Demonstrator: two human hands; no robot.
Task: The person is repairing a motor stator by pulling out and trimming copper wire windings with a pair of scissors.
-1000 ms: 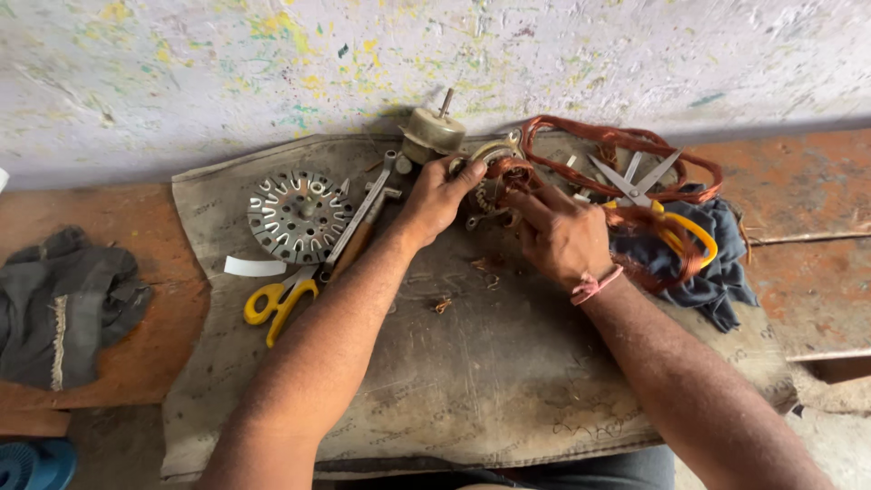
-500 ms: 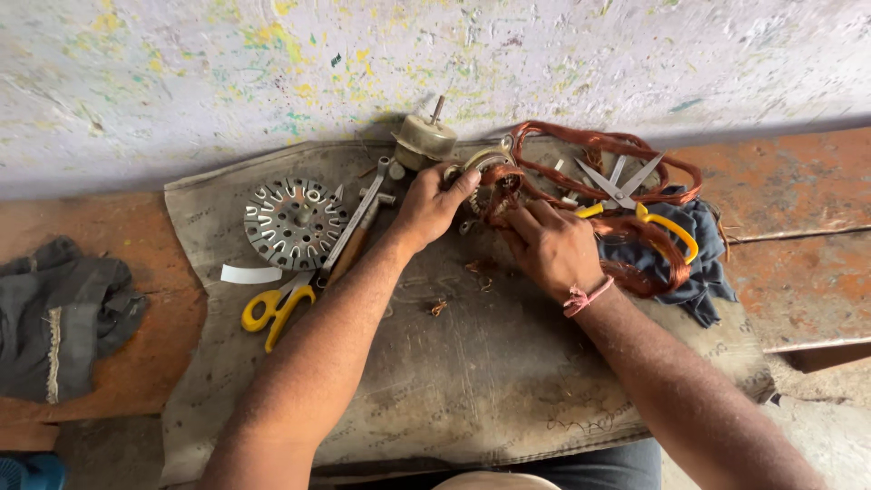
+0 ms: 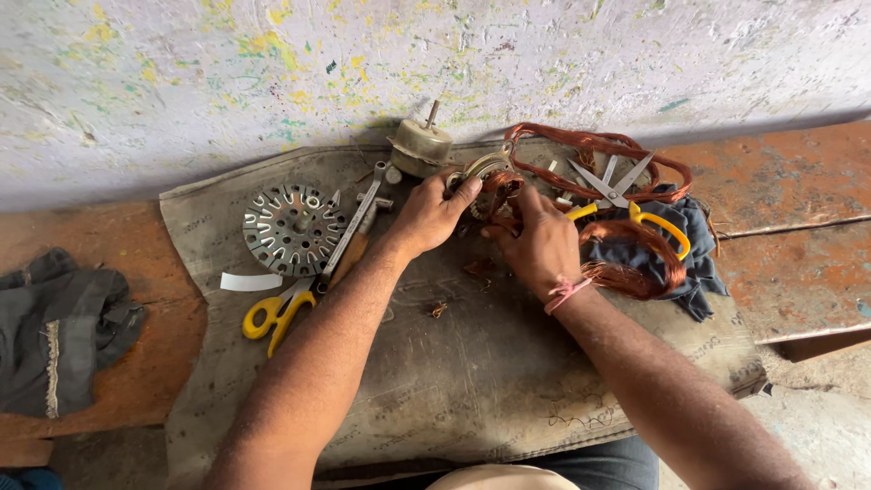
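Both hands meet at the far middle of a grey mat (image 3: 472,381) laid over an orange bench (image 3: 789,200). Left hand (image 3: 434,216): fingers curled, thumb and fingertips closed on the rim of a small round stator (image 3: 487,168), which sits just in front of the wall, beside a brass-coloured motor (image 3: 420,145). Right hand (image 3: 542,243): fingers bent and pressed into the copper wire (image 3: 594,145) at the stator; whether they pinch a strand, cannot tell. Pink band on the right wrist. More copper loops lie right of the hands, over a dark blue cloth (image 3: 689,272), with yellow-handled scissors (image 3: 626,195) on top. Left of the hands: a slotted metal disc (image 3: 290,227), a wrench (image 3: 354,222) touching it, second yellow scissors (image 3: 272,313), white strip (image 3: 251,281). Grey rag (image 3: 54,327) at the far left, well apart.
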